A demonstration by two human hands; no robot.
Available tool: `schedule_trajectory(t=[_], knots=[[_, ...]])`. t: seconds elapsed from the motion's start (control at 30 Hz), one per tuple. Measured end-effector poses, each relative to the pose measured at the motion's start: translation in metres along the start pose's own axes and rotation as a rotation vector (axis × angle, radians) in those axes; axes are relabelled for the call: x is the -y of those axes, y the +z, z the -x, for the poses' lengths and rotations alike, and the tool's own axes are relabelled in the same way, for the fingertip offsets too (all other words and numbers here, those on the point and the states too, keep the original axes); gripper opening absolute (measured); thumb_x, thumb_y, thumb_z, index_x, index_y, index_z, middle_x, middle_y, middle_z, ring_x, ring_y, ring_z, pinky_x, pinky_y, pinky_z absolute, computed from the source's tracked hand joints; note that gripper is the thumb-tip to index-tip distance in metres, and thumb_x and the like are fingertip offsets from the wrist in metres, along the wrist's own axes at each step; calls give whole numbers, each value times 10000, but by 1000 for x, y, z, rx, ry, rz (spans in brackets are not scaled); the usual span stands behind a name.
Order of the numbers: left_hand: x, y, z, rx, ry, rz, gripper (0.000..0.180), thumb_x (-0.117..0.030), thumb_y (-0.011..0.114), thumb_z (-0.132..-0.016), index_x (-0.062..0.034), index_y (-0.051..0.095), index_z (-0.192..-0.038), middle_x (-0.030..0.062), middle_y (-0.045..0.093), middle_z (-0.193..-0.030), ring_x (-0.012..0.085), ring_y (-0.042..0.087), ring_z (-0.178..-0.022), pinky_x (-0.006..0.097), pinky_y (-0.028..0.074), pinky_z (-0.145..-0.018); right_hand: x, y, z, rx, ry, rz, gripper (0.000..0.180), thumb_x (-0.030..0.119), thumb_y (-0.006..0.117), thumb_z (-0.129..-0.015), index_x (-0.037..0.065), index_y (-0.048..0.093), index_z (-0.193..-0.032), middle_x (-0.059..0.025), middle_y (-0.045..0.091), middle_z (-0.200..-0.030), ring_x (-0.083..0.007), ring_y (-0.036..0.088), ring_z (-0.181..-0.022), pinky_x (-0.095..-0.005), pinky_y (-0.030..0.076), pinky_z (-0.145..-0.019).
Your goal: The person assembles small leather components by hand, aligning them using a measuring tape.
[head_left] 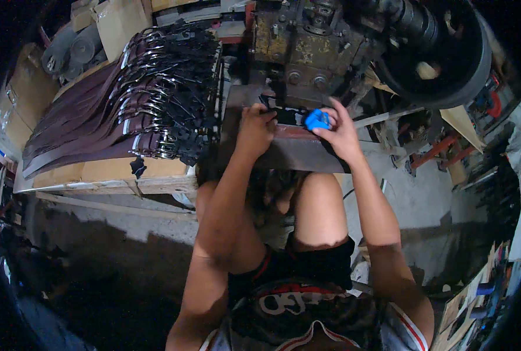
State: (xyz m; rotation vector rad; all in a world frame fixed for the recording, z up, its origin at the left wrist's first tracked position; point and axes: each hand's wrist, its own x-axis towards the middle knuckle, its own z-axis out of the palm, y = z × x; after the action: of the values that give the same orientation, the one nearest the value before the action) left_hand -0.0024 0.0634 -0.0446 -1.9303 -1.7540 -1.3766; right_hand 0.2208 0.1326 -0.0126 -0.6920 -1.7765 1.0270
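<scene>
Both my hands are over a dark metal plate (313,157) in front of the machine. My left hand (255,131) is closed at the plate's left part, with its fingertips pinched on a small black piece (268,114). Between the thumb and fingers of my right hand (342,133) is a small bright blue piece (317,120); its exact kind is unclear. A dark slot (292,116) with a reddish-brown edge lies between the two hands.
To the left, many brown straps (79,120) with shiny metal parts and black ends lie on a cardboard-topped stand (114,171). A worn, greasy machine (304,52) rises ahead. Its large black wheel (477,64) is at the upper right. My knees are below the plate.
</scene>
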Motion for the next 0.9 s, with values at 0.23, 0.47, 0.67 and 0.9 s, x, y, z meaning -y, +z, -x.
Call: schedule_trajectory(t=[0.23, 0.47, 0.67, 0.9], knots=[[-3, -5, -1, -1, -115, 123, 218, -124, 652, -709, -54, 679, -914, 120, 537, -1012, 322, 488, -973, 407, 388, -885, -3, 31, -43, 159, 32, 189, 656, 44, 783, -620, 10, 440, -1178, -34, 596, -866, -117, 537, -768, -285, 471, -743], [4, -8, 1, 26, -149, 100, 274, -141, 690, -667, -44, 670, -922, 125, 532, -1030, 316, 487, -1024, 409, 380, -907, 6, 32, -38, 366, 40, 167, 605, 87, 770, -639, 0, 482, -1165, -103, 621, -997, -172, 574, -903, -323, 457, -825], [5, -4, 2, -5, -175, 91, 280, -142, 716, -687, -36, 658, -939, 125, 569, -1029, 297, 518, -1032, 367, 413, -912, 7, 27, -36, 368, 21, 329, 463, 41, 694, -705, 1, 548, -1142, -92, 609, -1108, -167, 550, -998, -324, 408, -906], [5, -3, 1, 9, -188, 91, 295, -143, 696, -678, -34, 657, -950, 140, 543, -1065, 325, 479, -1050, 401, 381, -939, 13, 31, -35, 381, 32, 231, 462, 51, 695, -712, -6, 547, -1146, -100, 610, -1111, -175, 548, -1016, -323, 397, -924]])
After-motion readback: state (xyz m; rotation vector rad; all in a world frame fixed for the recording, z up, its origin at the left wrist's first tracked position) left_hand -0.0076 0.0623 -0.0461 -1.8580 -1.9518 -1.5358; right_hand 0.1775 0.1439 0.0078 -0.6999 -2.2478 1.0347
